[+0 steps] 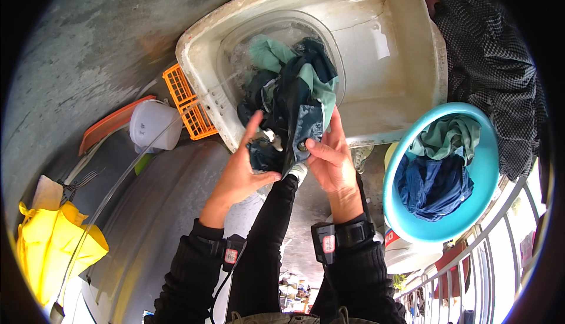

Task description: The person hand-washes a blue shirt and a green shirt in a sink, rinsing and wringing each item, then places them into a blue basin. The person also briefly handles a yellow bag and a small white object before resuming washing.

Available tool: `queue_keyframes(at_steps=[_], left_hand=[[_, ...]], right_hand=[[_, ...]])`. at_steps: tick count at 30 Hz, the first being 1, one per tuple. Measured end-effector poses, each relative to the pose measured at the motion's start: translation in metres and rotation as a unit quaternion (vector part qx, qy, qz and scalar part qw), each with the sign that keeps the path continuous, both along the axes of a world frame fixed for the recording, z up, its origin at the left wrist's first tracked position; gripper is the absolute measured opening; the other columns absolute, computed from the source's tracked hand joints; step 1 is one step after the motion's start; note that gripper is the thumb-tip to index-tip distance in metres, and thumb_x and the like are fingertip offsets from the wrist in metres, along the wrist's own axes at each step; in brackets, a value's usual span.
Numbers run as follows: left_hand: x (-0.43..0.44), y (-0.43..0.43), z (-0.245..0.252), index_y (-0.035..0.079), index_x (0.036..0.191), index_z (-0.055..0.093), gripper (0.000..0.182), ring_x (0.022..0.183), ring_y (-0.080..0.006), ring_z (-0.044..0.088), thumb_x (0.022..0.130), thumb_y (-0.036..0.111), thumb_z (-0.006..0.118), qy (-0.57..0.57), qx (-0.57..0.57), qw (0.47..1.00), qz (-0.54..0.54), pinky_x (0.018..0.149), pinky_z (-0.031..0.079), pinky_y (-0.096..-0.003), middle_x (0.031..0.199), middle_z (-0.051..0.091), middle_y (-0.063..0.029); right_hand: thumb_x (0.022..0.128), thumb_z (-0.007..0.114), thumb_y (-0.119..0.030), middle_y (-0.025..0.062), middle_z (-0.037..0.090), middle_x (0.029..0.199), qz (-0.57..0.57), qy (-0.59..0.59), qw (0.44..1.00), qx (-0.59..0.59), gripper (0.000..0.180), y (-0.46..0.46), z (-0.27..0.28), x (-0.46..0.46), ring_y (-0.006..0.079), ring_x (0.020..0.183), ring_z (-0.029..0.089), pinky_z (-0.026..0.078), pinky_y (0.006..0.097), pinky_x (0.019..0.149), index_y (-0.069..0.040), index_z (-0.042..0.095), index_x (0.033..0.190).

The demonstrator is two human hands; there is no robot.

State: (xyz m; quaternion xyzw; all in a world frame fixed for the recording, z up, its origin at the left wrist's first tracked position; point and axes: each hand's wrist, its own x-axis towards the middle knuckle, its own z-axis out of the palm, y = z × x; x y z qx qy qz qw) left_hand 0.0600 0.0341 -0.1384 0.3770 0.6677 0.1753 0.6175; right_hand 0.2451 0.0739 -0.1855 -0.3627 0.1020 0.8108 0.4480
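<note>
A wet dark garment [293,116] with pale green lining or cloth [271,54] trails from my hands into a clear round plastic basin [337,65] of water. That basin stands inside a worn, off-white sink [393,103]. My right hand [333,160] pinches the garment's edge, its thumb beside a round metal button [302,145]. On the other side, my left hand [240,171] supports the garment's lower left part, thumb and forefinger spread wide; its other fingers are hidden. A shiny whitish patch [273,141] shows in the cloth between the hands.
To the right, a turquoise basin [485,200] holds blue cloth [435,187] and green cloth [446,136]. Dark patterned fabric [485,72] hangs beside the sink. An orange plastic basket [187,103], a white bucket [154,123] and a thin hose [119,187] are at left. Railings [481,253] stand lower right.
</note>
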Motion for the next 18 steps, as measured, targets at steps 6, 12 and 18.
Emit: queue_keyframes(at_steps=[6,12,18], left_hand=[[-0.013,0.006,0.014,-0.002,0.117,0.059,0.044,0.092,-0.0107,0.062,0.076,0.002,0.074,-0.08,-0.107,0.97,0.202,0.085,0.048,-0.0278,0.102,0.068,-0.0054],[-0.016,0.014,0.021,0.005,0.139,0.042,0.067,0.117,-0.0255,0.056,0.076,-0.015,0.053,-0.285,-0.011,0.849,0.445,0.099,0.045,-0.0396,0.126,0.057,-0.0101],[-0.01,0.033,0.02,0.017,0.155,0.009,0.099,0.13,-0.0264,0.044,0.072,-0.018,0.052,-0.226,0.07,0.874,0.425,0.107,0.039,-0.0421,0.143,0.04,-0.0115]], right_hand=[[0.08,0.077,-0.004,0.0097,0.065,0.114,0.072,-0.288,0.955,-0.028,0.036,0.013,-0.022,0.01,0.0118,0.095,0.061,0.049,0.0248,0.082,0.004,0.062,0.112],[0.077,0.081,-0.02,0.0111,0.053,0.125,0.169,-0.544,0.786,0.241,0.023,0.018,-0.03,0.018,0.0234,0.12,0.041,0.033,0.0356,0.102,-0.005,0.067,0.086],[0.072,0.083,-0.015,0.016,0.061,0.12,0.326,-0.341,0.872,0.131,0.052,0.033,-0.023,0.032,0.0299,0.1,0.057,0.044,0.0346,0.094,-0.001,0.056,0.113]])
